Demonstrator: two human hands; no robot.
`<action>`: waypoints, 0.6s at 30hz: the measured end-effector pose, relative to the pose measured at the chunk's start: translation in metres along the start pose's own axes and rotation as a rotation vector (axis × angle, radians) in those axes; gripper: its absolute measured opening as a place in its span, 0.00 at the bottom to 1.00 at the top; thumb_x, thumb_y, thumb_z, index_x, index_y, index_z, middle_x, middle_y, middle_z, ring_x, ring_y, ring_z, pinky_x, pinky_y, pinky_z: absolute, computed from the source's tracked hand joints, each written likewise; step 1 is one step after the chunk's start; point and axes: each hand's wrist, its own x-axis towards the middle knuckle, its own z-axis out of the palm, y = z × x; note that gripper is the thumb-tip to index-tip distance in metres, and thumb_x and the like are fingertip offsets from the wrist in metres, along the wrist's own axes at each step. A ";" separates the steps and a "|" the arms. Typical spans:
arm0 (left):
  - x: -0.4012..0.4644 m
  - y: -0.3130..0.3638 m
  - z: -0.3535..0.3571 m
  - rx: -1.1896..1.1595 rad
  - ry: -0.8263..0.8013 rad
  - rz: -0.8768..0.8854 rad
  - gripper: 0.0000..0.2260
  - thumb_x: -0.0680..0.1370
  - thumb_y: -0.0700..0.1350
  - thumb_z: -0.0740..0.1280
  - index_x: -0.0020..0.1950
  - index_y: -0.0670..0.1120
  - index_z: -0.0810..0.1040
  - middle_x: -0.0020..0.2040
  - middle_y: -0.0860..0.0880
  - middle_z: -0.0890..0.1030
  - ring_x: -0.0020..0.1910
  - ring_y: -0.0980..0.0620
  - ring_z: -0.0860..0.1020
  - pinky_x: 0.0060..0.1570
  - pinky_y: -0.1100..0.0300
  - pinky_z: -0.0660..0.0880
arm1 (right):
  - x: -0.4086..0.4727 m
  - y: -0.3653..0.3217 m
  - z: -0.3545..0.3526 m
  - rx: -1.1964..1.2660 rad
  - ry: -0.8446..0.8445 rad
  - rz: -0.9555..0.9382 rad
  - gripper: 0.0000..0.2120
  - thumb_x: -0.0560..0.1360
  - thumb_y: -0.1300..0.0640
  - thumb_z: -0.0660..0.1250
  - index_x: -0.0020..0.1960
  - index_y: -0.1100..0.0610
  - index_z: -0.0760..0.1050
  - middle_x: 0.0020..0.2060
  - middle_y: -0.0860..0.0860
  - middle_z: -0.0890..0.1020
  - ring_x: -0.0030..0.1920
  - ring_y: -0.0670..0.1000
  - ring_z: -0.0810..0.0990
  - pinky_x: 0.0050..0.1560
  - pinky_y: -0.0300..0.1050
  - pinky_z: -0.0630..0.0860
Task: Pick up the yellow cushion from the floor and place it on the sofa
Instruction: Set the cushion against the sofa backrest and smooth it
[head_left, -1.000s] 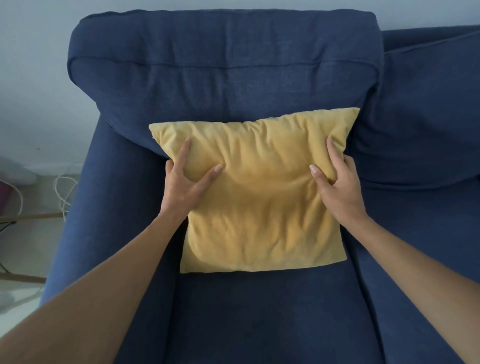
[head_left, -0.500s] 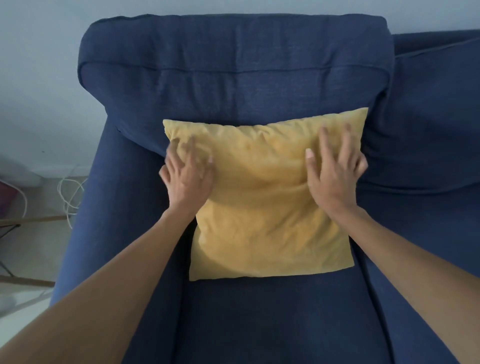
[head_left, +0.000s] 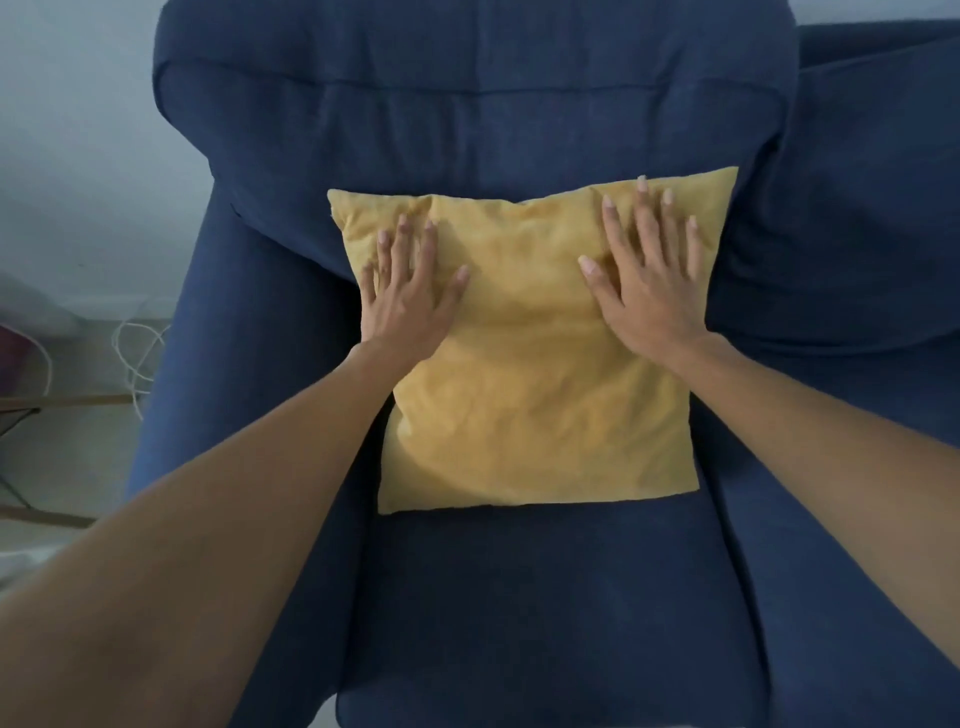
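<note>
Now released from the edge grip of a second earlier, flattened left hand (head_left: 410, 306) and right hand (head_left: 649, 286), fingers spread, onto yellow cushion (head_left: 530, 384) propped against sofa (head_left: 519, 130) backrest; placement judged essentially complete.

Both bare forearms reach fwd from lower corners, left hand (head_left: 410, 304) & right hand (head_left: 647, 283) lying flat, palms down, fingers spread and extended w/ thumbs angled inward toward each other, neither grip closed.
</note>
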 end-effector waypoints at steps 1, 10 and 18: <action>-0.017 0.001 0.003 -0.013 0.068 0.017 0.34 0.85 0.66 0.49 0.86 0.52 0.47 0.86 0.45 0.43 0.84 0.43 0.41 0.80 0.40 0.43 | -0.019 -0.002 0.001 0.013 0.085 -0.010 0.34 0.88 0.37 0.45 0.88 0.52 0.47 0.86 0.59 0.46 0.86 0.62 0.45 0.83 0.65 0.43; -0.176 -0.021 0.089 0.074 0.074 0.035 0.34 0.86 0.61 0.55 0.87 0.50 0.46 0.86 0.44 0.42 0.84 0.45 0.41 0.79 0.38 0.44 | -0.216 -0.031 0.073 0.022 0.183 0.042 0.31 0.89 0.43 0.55 0.87 0.56 0.57 0.86 0.61 0.54 0.85 0.61 0.53 0.82 0.64 0.52; -0.281 -0.051 0.200 0.136 -0.084 -0.093 0.37 0.84 0.66 0.54 0.87 0.49 0.48 0.86 0.43 0.42 0.84 0.42 0.44 0.77 0.34 0.51 | -0.316 -0.044 0.151 0.067 0.079 -0.020 0.30 0.87 0.45 0.60 0.85 0.56 0.61 0.85 0.61 0.56 0.84 0.61 0.57 0.81 0.65 0.54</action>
